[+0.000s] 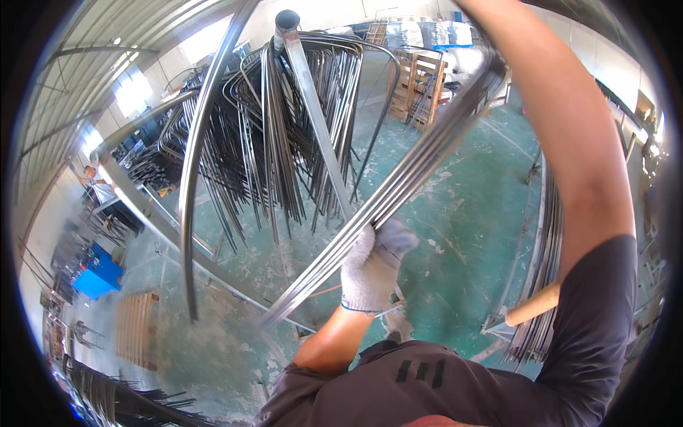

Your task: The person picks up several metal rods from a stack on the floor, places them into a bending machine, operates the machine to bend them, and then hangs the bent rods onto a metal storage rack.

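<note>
Metal rods in a gloved left hand, mid-frame.
Left grip clenched around the bundle, which slants from lower centre to a bend at upper right; right arm leaves the top edge, its grip unseen, state untellable. More bent rods hang at upper centre.

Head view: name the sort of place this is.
Probably a metalworking shop: many bent metal bars hang densely together, the gloved left hand holds a bundle of bars, and wooden pallets stand at the back.
</note>
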Action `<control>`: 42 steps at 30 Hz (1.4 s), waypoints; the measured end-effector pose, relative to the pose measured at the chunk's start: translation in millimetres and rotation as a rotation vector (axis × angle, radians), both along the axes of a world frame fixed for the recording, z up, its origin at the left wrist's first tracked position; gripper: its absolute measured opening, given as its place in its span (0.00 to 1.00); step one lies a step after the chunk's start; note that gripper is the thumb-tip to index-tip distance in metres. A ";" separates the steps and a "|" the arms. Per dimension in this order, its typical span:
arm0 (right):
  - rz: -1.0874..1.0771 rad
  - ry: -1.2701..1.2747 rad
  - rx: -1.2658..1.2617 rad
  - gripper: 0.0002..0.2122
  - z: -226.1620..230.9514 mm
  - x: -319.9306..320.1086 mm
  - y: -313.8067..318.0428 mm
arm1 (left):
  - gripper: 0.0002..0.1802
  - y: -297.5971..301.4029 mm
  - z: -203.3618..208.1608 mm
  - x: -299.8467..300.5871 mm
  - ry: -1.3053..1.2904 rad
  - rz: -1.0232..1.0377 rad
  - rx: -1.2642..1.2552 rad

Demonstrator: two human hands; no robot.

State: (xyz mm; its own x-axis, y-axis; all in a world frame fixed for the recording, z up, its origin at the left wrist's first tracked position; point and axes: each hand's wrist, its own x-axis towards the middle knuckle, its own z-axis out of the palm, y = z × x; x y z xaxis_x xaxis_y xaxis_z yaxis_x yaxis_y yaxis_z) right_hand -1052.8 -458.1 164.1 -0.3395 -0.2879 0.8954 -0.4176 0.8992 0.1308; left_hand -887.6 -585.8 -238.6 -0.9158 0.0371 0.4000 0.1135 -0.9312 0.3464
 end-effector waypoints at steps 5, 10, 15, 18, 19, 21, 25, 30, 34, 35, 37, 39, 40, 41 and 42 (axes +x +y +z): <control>0.363 -0.021 0.132 0.14 -55.8 -90.6 -148.2 | 0.27 -46.3 8.3 -0.5 0.149 0.543 -0.808; 0.546 -0.013 -0.066 0.13 -127.8 -127.8 -188.5 | 0.18 -99.1 17.1 -23.5 0.167 1.233 -0.822; 0.396 -0.184 -0.122 0.14 -125.6 -252.6 -231.4 | 0.24 -76.9 16.4 -72.5 0.196 1.485 -1.306; 0.189 -0.382 0.079 0.13 -122.0 -250.4 -261.9 | 0.26 -72.7 -15.8 -85.8 0.259 1.590 -1.247; 0.216 -0.145 0.110 0.12 -146.7 -250.7 -257.5 | 0.25 -75.5 -25.6 -86.7 0.251 1.602 -1.335; 0.276 -0.315 0.177 0.13 -191.2 -214.1 -231.4 | 0.22 -86.2 -59.5 -83.5 0.110 1.585 -1.389; 0.658 0.203 -0.382 0.17 -367.3 -144.5 -124.4 | 0.23 -97.2 -153.4 -45.1 -0.337 1.423 -1.491; 0.228 -0.676 -0.423 0.10 -589.6 21.8 140.4 | 0.15 -64.0 -293.8 -23.2 -0.959 0.312 -1.486; -0.303 -1.031 -0.642 0.10 -699.6 200.1 307.3 | 0.12 24.2 -283.0 -46.1 -0.665 -0.111 -1.705; -0.605 -1.244 -0.772 0.11 -700.2 223.9 341.5 | 0.12 48.0 -281.9 -57.3 -0.557 -0.107 -1.700; -0.997 -1.092 -0.860 0.15 -763.6 269.9 413.1 | 0.12 101.6 -272.4 -82.5 -0.438 -0.133 -1.685; -1.273 -1.184 -0.914 0.26 -799.1 279.2 468.2 | 0.11 164.6 -249.1 -105.8 -0.435 -0.172 -1.673; -1.331 -1.269 -0.917 0.30 -811.4 273.4 497.0 | 0.10 192.6 -246.8 -112.1 -0.415 -0.217 -1.666; -1.342 -1.372 -0.986 0.38 -817.0 261.7 522.9 | 0.10 218.3 -246.0 -117.8 -0.395 -0.258 -1.662; -1.357 -1.429 -0.986 0.40 -821.0 245.1 540.8 | 0.09 244.2 -244.3 -120.9 -0.379 -0.294 -1.654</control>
State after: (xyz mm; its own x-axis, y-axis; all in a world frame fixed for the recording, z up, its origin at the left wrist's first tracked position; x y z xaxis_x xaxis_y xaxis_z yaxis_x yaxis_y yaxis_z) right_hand -807.8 82.7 -657.0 -0.2594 0.8816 -0.3944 0.9645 0.2152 -0.1532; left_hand -1008.5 -341.5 -482.9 -0.8305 0.3253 -0.4522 -0.2900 0.4406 0.8496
